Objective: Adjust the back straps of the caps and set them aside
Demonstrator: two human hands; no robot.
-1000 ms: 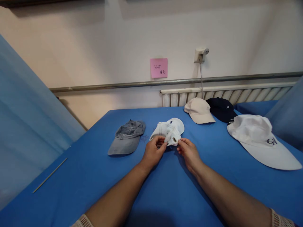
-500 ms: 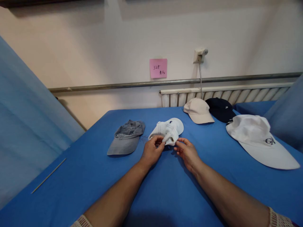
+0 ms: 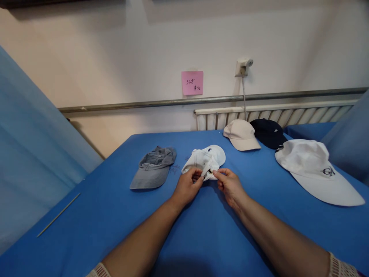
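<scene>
A white baseball cap [image 3: 203, 157] with a small dark emblem lies on the blue table cover, its brim pointing away and its back strap facing me. My left hand [image 3: 188, 186] is closed on the left part of the strap, thumb and fingers pinching it. With thumb and forefinger my right hand [image 3: 229, 184] grips the strap by its small metal buckle [image 3: 210, 172]. The fingertips partly cover the strap's end. To the left rests a grey cap [image 3: 154, 168], its brim toward me, touched by neither hand.
On the blue table cover [image 3: 100, 215] a thin stick [image 3: 59, 214] lies at left. A beige cap [image 3: 241, 134], a dark navy cap [image 3: 268, 132] and a large white cap [image 3: 314, 165] sit at right. Behind are a radiator [image 3: 273, 113], a metal rail [image 3: 161, 103] and blue curtains [image 3: 31, 146].
My right hand has closed its thumb and forefinger on the strap beside the buckle. The white cap has shifted slightly right and toward me, and my left hand has moved slightly right.
</scene>
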